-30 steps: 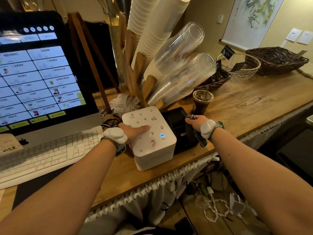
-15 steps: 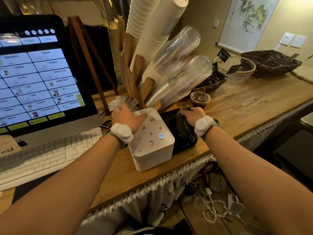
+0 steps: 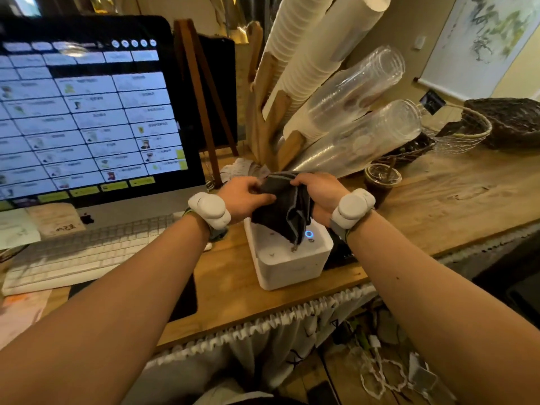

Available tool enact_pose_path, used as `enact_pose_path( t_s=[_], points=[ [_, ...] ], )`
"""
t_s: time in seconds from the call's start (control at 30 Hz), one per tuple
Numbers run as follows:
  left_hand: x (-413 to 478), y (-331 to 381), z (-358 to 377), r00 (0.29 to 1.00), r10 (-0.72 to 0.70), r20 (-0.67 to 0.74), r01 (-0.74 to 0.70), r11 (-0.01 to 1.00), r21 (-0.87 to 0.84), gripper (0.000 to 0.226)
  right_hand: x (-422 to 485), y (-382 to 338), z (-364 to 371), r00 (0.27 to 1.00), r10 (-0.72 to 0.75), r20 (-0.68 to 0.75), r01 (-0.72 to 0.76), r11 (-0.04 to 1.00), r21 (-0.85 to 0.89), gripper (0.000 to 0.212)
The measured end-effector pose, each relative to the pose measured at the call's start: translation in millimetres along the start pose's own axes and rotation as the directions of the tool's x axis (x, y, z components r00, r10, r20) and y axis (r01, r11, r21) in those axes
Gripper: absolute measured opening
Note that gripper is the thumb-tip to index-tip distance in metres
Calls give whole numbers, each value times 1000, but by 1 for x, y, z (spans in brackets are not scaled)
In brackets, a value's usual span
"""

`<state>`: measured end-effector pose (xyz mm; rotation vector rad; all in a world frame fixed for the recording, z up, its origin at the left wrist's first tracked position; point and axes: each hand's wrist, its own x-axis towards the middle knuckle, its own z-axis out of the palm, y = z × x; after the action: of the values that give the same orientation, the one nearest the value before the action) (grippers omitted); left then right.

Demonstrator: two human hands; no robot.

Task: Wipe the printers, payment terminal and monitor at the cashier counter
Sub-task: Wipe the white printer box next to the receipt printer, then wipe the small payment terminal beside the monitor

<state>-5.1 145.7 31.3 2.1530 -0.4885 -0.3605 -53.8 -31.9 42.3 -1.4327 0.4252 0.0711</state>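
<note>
The left hand (image 3: 244,197) and right hand (image 3: 320,194) hold up a dark cloth (image 3: 287,211); both hands' fingers (image 3: 302,182) are curled, pinching its top edge; below them it hangs down to the white printer (image 3: 292,261) on the surface (image 3: 233,287); the monitor (image 3: 87,112) stands to their left.

You can make out just one mark: the black apple logo (image 3: 86,219) on the silver chin of the black-framed flat monitor (image 3: 187,118). The white menu tiles (image 3: 96,133) on its screen and the tan card (image 3: 55,223) beside the logo carry writing too blurred to read.
</note>
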Motion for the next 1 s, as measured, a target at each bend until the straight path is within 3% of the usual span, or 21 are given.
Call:
enact_pose_path(
  t_s=[0.07,0.17,0.27,0.43,0.5,0.6,0.67,0.83,1.0],
  points=[
    [-7,-8,-13,997,-34,-66,34,999,-6,22,7,1,18,1000,-1,7,2,993,-120,32],
    [-19,-23,-36,985,-98,-145,84,992,-98,16,16,4,49,986,37,163,6,968,-251,40],
    [-28,-36,-54,974,-133,-181,113,987,-118,13,17,6,72,956,8,294,82,953,-292,26],
    [-48,-58,-93,968,-136,-213,121,989,-81,6,32,7,120,895,40,444,114,942,-315,37],
    [-60,-69,-112,959,-161,-235,144,986,-86,10,35,9,147,864,49,501,140,932,-334,30],
    [-77,-92,-146,940,-217,-262,210,976,-55,15,40,15,193,834,27,551,223,897,-382,18],
    [-86,-101,-160,929,-267,-255,265,963,-44,16,45,23,214,834,14,552,229,901,-369,22],
    [-126,-138,-216,843,-477,-249,458,879,-135,20,46,36,294,829,21,559,217,909,-355,25],
    [-166,-170,-276,783,-543,-303,530,838,-132,8,39,49,381,780,98,618,148,930,-335,22]
  ],
)
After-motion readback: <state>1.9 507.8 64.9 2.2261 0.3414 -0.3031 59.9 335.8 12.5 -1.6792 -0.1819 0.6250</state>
